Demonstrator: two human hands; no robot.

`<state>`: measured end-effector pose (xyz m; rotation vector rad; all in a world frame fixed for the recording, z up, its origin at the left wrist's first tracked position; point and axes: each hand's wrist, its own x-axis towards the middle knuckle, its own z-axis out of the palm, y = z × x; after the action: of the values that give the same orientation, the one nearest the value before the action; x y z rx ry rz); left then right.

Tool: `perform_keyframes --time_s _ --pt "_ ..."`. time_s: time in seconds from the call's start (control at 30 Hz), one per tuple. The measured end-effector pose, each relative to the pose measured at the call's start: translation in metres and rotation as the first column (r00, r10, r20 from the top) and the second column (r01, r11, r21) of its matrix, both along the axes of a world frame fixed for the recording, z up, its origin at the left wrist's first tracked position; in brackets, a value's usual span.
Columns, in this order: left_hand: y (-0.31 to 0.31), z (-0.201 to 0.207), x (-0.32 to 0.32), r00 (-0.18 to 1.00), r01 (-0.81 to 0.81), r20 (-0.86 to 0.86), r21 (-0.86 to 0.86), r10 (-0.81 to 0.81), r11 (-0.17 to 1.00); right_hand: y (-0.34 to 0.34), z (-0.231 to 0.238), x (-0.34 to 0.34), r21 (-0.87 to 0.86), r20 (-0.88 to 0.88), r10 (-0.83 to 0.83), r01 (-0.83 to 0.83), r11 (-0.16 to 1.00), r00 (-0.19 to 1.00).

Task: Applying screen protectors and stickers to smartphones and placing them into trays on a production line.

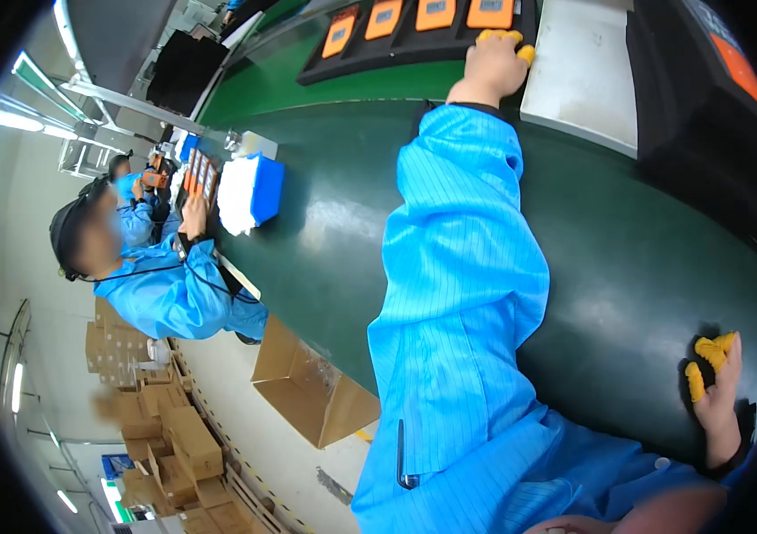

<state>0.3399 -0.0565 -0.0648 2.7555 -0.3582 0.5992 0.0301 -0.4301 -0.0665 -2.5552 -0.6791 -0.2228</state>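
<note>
My left hand (494,69), wearing yellow finger cots, reaches far across the green table. Its fingers curl over the near right edge of a black tray (378,55), just below the rightmost orange device (490,13). More flat orange devices, among them one in the second slot (384,18), sit in a row of compartments in that tray. Down at the right, my right hand (718,387) rests by the table surface with its yellow-tipped fingers apart and nothing in them.
Right of the tray lies a pale flat panel (581,76), with another black tray (690,98) beyond it. A blue bin (268,189) with white contents stands on the table's left. A co-worker (160,285) holds a tray there. Cardboard boxes (190,440) cover part of the floor.
</note>
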Motion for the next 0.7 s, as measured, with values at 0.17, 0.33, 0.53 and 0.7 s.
perform_keyframes --time_s 0.17,0.33,0.53,0.7 --pt "0.012 0.011 -0.005 0.974 -0.197 0.14 0.125 0.179 0.972 -0.001 0.008 0.007 -0.091 0.081 0.036 -0.029 0.995 0.996" --pt "0.014 0.015 -0.008 0.926 -0.12 0.374 0.15 0.056 0.981 0.014 0.003 0.009 0.037 0.067 -0.009 0.007 0.999 0.998" --pt "0.024 0.022 -0.014 0.97 -0.217 -0.065 0.185 0.233 0.958 0.033 0.02 0.017 0.035 0.082 0.009 -0.012 0.999 0.997" --pt "0.024 0.039 -0.027 0.938 -0.218 -0.186 0.337 0.292 0.916 0.031 0.018 0.02 0.086 0.062 0.028 -0.034 0.996 0.998"
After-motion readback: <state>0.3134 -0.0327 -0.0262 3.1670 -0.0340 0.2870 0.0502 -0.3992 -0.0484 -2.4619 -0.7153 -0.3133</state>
